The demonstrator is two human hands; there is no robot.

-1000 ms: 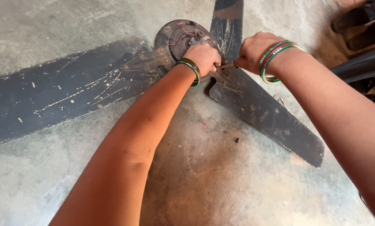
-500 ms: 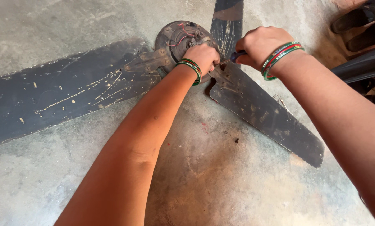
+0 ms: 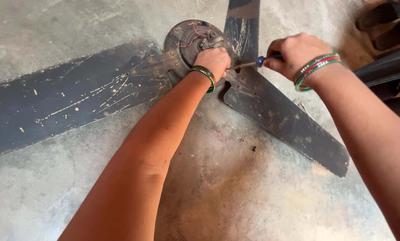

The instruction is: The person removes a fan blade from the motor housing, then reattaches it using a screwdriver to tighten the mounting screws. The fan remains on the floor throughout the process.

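A dusty black ceiling fan lies on the concrete floor, with a round motor hub (image 3: 186, 38) showing red wires and three long blades. My left hand (image 3: 214, 59) rests fisted on the hub's right edge, where the lower right blade (image 3: 289, 122) joins it. My right hand (image 3: 293, 53) grips a screwdriver (image 3: 253, 62) with a blue handle. The thin shaft points left toward my left hand, and its tip is hidden behind my fingers. Both wrists wear green and red bangles.
The left blade (image 3: 66, 100) stretches to the left frame edge, and a third blade (image 3: 241, 27) runs up out of view. Dark sandals (image 3: 385, 22) and black parts (image 3: 389, 67) sit at the upper right. Stained concrete floor (image 3: 253, 196) spreads below.
My right hand has drawn back to the right, so the screwdriver's blue handle and shaft now show between the hands. The left hand stays on the hub.
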